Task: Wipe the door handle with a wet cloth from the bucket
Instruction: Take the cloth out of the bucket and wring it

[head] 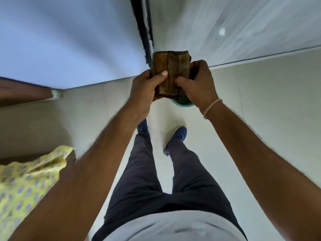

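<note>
A folded brown cloth (pixel 171 70) is held out in front of me at chest height, between both hands. My left hand (pixel 145 87) grips its left edge with the thumb across the front. My right hand (pixel 198 84) grips the right edge, thumb pressed on the cloth. Just below the hands a small part of a green bucket (pixel 182 101) with a teal rim shows on the floor, mostly hidden behind the cloth and hands. No door handle is in view.
A pale door or wall panel (pixel 69 40) stands at the left, with a dark gap (pixel 145 32) beside it and a white wall (pixel 243 28) at the right. A yellow patterned fabric (pixel 29 185) lies at the lower left. My feet stand on light floor tiles (pixel 260 101).
</note>
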{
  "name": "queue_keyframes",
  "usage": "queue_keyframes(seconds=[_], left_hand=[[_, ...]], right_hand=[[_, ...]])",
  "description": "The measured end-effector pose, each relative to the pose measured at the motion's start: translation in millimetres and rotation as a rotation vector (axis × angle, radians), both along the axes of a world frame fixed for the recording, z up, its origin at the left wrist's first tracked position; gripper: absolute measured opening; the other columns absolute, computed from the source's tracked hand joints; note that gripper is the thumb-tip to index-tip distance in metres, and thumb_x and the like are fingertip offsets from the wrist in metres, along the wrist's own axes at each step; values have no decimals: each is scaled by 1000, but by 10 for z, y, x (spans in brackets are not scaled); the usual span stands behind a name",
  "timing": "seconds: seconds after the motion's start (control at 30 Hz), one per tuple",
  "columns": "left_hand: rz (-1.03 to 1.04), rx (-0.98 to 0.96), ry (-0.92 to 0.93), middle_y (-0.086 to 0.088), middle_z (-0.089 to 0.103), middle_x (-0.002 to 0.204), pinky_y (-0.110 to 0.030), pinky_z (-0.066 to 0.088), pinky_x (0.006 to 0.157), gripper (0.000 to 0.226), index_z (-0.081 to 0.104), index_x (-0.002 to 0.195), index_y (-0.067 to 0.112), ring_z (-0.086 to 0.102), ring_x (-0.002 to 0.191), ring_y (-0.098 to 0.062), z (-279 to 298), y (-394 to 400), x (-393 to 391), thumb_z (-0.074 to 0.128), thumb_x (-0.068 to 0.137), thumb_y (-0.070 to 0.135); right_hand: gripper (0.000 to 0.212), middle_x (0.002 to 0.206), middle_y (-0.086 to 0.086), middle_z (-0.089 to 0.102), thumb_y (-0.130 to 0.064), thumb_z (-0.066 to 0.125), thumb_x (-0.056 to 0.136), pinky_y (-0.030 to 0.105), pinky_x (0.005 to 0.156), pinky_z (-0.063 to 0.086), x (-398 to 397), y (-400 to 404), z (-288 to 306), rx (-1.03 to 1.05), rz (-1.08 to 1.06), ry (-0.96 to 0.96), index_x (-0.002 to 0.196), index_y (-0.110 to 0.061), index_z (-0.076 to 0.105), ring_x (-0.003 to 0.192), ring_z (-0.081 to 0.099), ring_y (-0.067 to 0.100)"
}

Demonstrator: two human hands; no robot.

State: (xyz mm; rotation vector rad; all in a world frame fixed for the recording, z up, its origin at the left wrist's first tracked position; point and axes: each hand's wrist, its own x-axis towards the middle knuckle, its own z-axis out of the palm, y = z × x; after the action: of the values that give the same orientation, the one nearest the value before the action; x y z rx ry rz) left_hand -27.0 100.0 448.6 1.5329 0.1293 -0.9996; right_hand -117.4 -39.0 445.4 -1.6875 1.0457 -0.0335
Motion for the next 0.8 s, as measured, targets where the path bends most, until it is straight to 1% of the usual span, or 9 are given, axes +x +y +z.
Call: queue_keyframes(seconds=[0.07,0.13,0.2,0.27,0.33,0.43,0.57,0.67,0.8], left_hand=[[50,8,-43,-14,81,110,-42,67,86,22,72,119,3,79,100,-26,217,195,-65,71,101,16],[100,28,-104,-10,80,107,-39,67,82,21,71,117,4,80,97,-23,426,455,-104,72,101,17],[139,42,-154,-14,78,109,-43,68,83,19,70,115,4,79,98,-24,621,707,-115,73,101,18],[188,49,-189,-16,78,108,-45,68,82,20,70,111,4,80,95,-24,816,1018,-106,69,104,23],[237,46,-198,-11,80,102,-46,68,81,34,72,112,4,80,92,-23,993,1346,-80,57,111,34],[276,61,-193,-7,82,108,-47,68,82,55,73,124,7,80,93,-23,1171,1839,-40,33,116,45],[315,109,-240,4,83,103,-40,68,80,61,76,116,21,79,92,-16,1278,2605,92,22,116,51],[367,111,-273,3,83,103,-38,67,79,66,78,108,25,77,89,-16,1336,3271,275,18,116,51],[499,122,-300,3,83,91,-30,65,73,56,80,99,17,77,86,-15,1420,4077,593,34,117,42]], right_hand=[[51,96,-11,59,-23,80,85,3,60,46,-12,156,159,-96,76,-7,124,-10,50,83,61,2],[59,113,-2,60,-27,82,83,5,73,46,-4,375,312,-213,152,-56,130,-10,50,95,61,12],[61,126,6,57,-30,81,81,19,87,50,35,597,452,-345,238,-123,131,-9,52,108,59,18],[51,124,7,58,-27,78,84,23,87,53,127,902,624,-398,329,-208,127,-9,56,104,60,18],[38,122,3,63,-28,73,93,23,83,57,248,1256,803,-316,382,-251,124,-13,58,96,65,15],[27,112,-6,73,-38,63,103,39,82,64,433,1785,1024,-125,416,-254,122,-18,63,94,73,12],[41,108,-11,75,-51,71,96,26,75,64,676,2571,1234,29,449,-247,124,-22,63,86,75,6],[40,108,-17,71,-31,79,88,17,74,61,928,3237,1293,-30,487,-249,124,-24,64,83,73,0],[21,96,-7,75,-14,67,83,41,88,63,1337,3954,1449,24,442,-276,103,-21,72,88,73,13]])
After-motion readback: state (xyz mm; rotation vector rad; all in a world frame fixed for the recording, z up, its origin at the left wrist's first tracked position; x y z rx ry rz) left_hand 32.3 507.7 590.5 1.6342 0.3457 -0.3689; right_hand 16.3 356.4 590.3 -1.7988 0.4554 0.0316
